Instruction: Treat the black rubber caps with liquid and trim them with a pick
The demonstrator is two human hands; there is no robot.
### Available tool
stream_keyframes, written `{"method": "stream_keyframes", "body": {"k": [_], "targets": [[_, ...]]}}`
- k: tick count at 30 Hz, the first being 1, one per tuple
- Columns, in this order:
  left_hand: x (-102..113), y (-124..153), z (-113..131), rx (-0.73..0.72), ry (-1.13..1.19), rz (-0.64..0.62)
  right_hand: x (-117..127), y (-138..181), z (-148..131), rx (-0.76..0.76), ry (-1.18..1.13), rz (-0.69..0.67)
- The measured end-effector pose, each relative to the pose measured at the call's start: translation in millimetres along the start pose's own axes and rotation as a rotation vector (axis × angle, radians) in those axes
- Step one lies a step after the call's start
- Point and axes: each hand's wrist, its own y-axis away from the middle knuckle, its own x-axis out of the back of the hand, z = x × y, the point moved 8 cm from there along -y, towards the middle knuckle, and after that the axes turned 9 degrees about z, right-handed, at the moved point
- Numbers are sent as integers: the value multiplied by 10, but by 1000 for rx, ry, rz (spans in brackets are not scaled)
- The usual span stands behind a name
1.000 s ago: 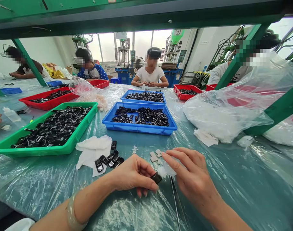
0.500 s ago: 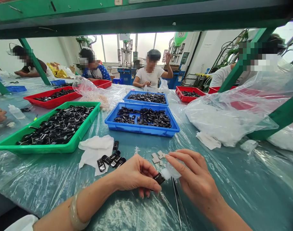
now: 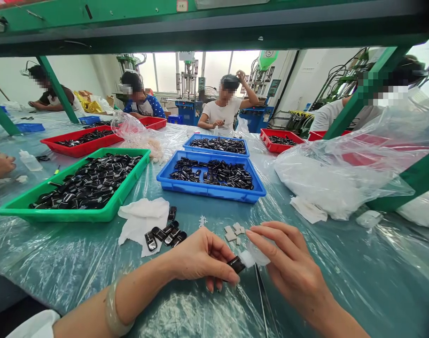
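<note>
My left hand (image 3: 207, 263) pinches a small glossy black plastic part (image 3: 236, 264) between thumb and fingers. My right hand (image 3: 292, 267) is closed around a small translucent squeeze bottle (image 3: 259, 255), lying on its side in the air. Its white tip end is at the black part's right edge; whether they touch I cannot tell. Beneath the hands lies a pair of metal tweezers (image 3: 262, 300), partly hidden. Small pale pads (image 3: 231, 232) sit just behind the bottle. Several similar black parts (image 3: 170, 233) rest beside and on a white cloth (image 3: 144, 216), left of my hands.
A green tray (image 3: 110, 215) and a blue tray (image 3: 207, 190) full of black parts stand ahead, with another blue tray (image 3: 188, 146) behind. Plastic bags (image 3: 327, 183) lie at right near a green post (image 3: 408, 188). Co-workers sit around the plastic-covered table. A green shelf beam (image 3: 129, 33) crosses overhead.
The view has shifted slightly, moving the scene a little rightward. My hands keep nearly the same pose around the part and bottle. The co-worker opposite has brought a raised hand to the head.
</note>
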Motion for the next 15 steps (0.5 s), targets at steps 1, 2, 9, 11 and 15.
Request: {"method": "stream_keyframes", "body": {"k": [1,2,9,11,15], "targets": [[-3,2,2,0,0,-1,0,0,3,1,-2,-3],[-5,4,5,-2,1,-3,-1,1,4,4,-4,-7],[7,2,11,-5,2,1,5,7,-3,34,-5,-21],[16,4,12,-5,-3,3,15,0,-5,33,-10,-11],[11,14,12,-1,-10,-12,25,-15,-18,43,-28,7]]}}
